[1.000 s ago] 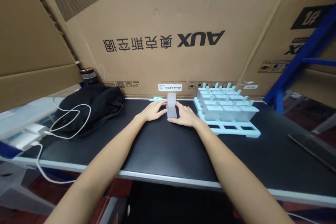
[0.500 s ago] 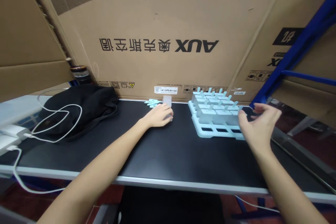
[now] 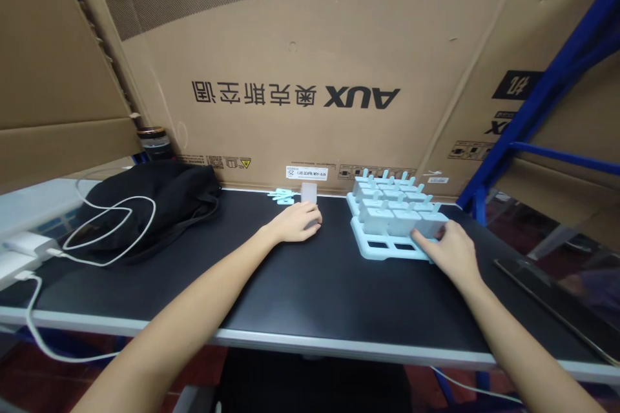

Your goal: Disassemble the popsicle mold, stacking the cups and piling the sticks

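Right hand [image 3: 455,250], right of frame, pinches corner mould [image 3: 432,224]; probably light, stiff, slick; hold sides. Left hand [image 3: 296,221], centre, curled, grip unclear.

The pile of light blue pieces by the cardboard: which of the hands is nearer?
The left. The left hand is just in front of the pile, slightly to its right; the right hand is far to the right, at the light blue rack.
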`<state>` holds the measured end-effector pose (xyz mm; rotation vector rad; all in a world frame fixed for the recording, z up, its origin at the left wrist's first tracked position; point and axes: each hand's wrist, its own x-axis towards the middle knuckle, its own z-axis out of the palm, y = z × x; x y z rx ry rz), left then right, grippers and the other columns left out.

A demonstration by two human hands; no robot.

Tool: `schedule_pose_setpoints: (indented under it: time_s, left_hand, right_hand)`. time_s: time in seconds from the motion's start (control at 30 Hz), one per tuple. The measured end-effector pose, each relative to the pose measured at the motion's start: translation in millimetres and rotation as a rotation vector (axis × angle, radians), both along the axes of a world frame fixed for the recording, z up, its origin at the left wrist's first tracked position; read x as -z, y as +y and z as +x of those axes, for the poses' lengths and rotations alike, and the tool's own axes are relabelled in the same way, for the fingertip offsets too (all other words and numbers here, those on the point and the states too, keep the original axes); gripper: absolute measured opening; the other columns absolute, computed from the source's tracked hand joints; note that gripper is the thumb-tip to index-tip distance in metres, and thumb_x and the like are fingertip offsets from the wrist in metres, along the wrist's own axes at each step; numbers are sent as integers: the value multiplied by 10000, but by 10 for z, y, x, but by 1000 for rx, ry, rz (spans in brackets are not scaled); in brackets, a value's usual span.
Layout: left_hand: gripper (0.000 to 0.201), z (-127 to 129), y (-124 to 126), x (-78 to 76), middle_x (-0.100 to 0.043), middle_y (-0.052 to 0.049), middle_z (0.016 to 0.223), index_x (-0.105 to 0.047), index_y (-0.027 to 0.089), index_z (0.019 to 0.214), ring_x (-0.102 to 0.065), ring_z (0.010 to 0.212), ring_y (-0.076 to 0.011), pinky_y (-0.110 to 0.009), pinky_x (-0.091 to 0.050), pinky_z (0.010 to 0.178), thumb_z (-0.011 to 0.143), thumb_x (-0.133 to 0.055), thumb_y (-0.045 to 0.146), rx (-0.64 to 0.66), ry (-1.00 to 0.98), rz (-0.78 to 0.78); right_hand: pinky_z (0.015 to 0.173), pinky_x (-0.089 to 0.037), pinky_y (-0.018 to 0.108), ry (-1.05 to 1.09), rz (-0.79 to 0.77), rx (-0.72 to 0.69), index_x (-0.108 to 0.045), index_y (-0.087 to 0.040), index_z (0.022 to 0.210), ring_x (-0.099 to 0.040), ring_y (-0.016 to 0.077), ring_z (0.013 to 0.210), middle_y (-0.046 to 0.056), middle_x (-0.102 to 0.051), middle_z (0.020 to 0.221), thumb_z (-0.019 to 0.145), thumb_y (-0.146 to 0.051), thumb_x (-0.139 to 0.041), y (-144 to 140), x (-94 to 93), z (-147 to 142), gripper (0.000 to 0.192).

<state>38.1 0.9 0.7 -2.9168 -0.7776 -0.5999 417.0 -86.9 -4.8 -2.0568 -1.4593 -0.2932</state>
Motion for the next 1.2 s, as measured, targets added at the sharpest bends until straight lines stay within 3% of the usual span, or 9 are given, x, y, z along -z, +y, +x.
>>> schedule_pose_setpoints:
  time_s: [0.27, 0.47, 0.67, 0.73, 0.8, 0.9, 0.97, 1.07, 1.2]
  left_hand:
    - [232, 4, -9, -4, -595, -77, 1046, -594, 221, 1013, -551, 983, -222, -375, -443, 906, 939, -416, 350, 10, 6, 21]
    - [239, -1, -24, -4, -590, -80, 1045, -592, 214, 1013, -548, 989, -220, -367, -446, 905, 950, -404, 349, 13, 5, 21]
    - [273, -5, -42, -40, -602, -78, 1060, -592, 225, 1031, -550, 1014, -224, -383, -437, 938, 964, -380, 385, 4, -48, -15]
    - [298, -29, -13, -51, -612, -77, 1051, -590, 217, 1015, -547, 1022, -219, -382, -434, 951, 974, -356, 396, -14, -140, -43]
    - [334, -84, 56, -35, -625, -72, 1016, -591, 206, 969, -555, 1000, -210, -378, -438, 944, 981, -330, 415, -69, -280, -97]
    - [424, -224, 206, 46, -633, -47, 834, -587, 191, 867, -587, 814, -177, -341, -477, 816, 971, -321, 504, -185, -541, -309]
    - [510, -332, 292, 105, -591, -20, 669, -576, 174, 823, -557, 628, -135, -280, -466, 658, 952, -303, 585, -206, -726, -549]
    - [607, -457, 342, 134, -554, -3, 555, -574, 152, 795, -483, 457, -89, -221, -361, 477, 920, -280, 668, -171, -887, -846]
    - [448, -493, 310, 85, -619, -21, 591, -598, 129, 775, -518, 451, -80, -211, -345, 459, 824, -594, 575, -130, -836, -902]
  right_hand:
    - [734, -473, 404, -83, -77, 41, -499, -152, 962, -604, 325, 925, 182, -605, 964, 745, -646, -479, -17, -51, -93, 540]
    - [768, -483, 457, 68, -108, 129, -414, -89, 1138, -621, 390, 960, 266, -612, 1040, 766, -680, -467, -60, -146, -176, 701]
    - [806, -472, 488, 59, 203, 125, -396, -109, 1178, -566, 437, 1066, 270, -572, 1076, 778, -630, -488, -214, -230, -248, 664]
    - [815, -470, 474, -13, 305, 49, -395, -126, 1194, -560, 416, 1077, 245, -559, 1089, 779, -566, -499, -306, -279, -464, 614]
    - [783, -477, 432, -55, 294, -117, -392, -147, 1204, -589, 361, 1015, 201, -564, 1081, 772, -479, -505, -378, -324, -828, 557]
    - [717, -461, 348, -99, 13, -466, -417, -191, 1146, -612, 269, 891, 121, -599, 999, 788, -388, -490, -345, -360, -1514, 415]
    - [685, -439, 324, -156, -110, -577, -418, -206, 1125, -612, 245, 876, 95, -608, 1007, 806, -362, -470, -183, -361, -1918, 359]
    - [661, -421, 320, -270, -206, -598, -431, -203, 1085, -620, 240, 870, 93, -604, 1045, 824, -356, -455, 184, -349, -2295, 303]
    - [645, -420, 314, -328, -233, -531, -422, -185, 1136, -631, 245, 871, 107, -606, 1058, 842, -360, -456, 523, -305, -2444, 343]
